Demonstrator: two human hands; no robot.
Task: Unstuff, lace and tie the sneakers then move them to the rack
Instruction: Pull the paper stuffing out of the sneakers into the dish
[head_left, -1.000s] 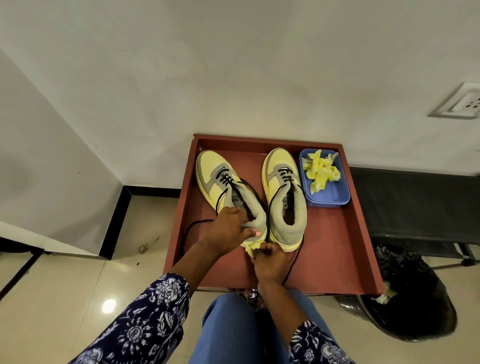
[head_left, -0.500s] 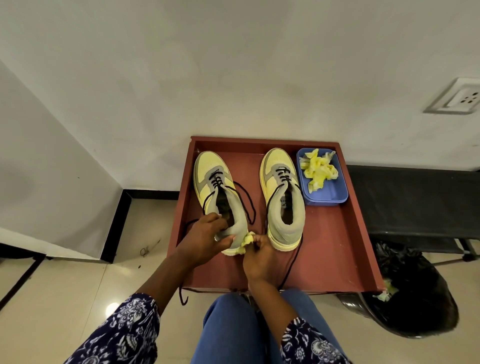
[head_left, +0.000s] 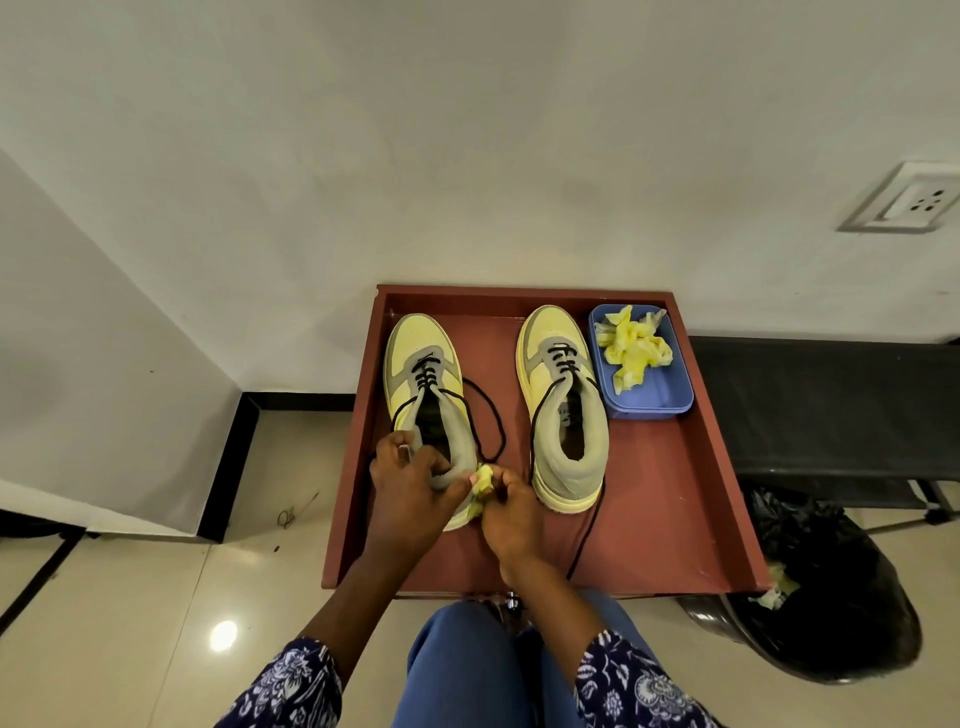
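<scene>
We see a red-brown tray (head_left: 675, 519) lying under and ahead of both hands. The left sneaker (head_left: 423, 384) extends forward from the left hand (head_left: 405, 493), whose fingers curl over its grey heel collar. The right sneaker (head_left: 563, 410) stands just right of the right hand (head_left: 506, 512), apart from it, toe pointing away. A blue tub (head_left: 670, 402) of yellow stuffing sits beyond, further right. The right hand pinches a small yellow paper wad (head_left: 483, 480) at the left sneaker's heel, between both hands. Black laces (head_left: 491, 421) trail loose ahead of the hands.
</scene>
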